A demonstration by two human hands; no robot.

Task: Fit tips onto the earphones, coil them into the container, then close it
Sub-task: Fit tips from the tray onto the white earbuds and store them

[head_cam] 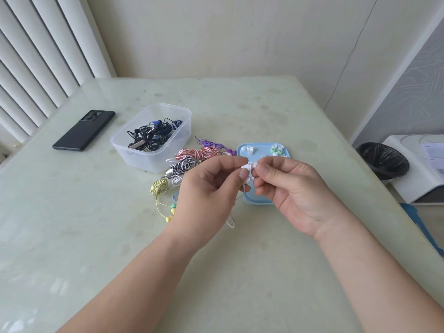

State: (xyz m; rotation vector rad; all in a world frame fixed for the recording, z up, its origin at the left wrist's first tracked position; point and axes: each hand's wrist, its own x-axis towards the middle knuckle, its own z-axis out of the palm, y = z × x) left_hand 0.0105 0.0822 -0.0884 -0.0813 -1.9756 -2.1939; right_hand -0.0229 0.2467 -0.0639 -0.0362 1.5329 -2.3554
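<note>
At the table, our left hand (211, 186) pinches a white earbud (246, 166) between thumb and forefinger while our right hand (288, 186) pinches at its front end (the tip itself hides behind fingers). Both hover over the blue lid (257, 199) holding spare tips (248, 149). The clear container (144, 159) stands open, well to the left. We judge a skewed push could pop the tip loose, and the dangling cable (231, 221) could snag nearby coils (199, 153).

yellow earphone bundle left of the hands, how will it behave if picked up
The yellow coiled earphone bundle probably lifts as a light, floppy clump: its cable looks thin. Its tail and yellow buds lie outside the coil, so they would likely dangle. Pushed on the glossy table, it should slide, not roll.
</note>
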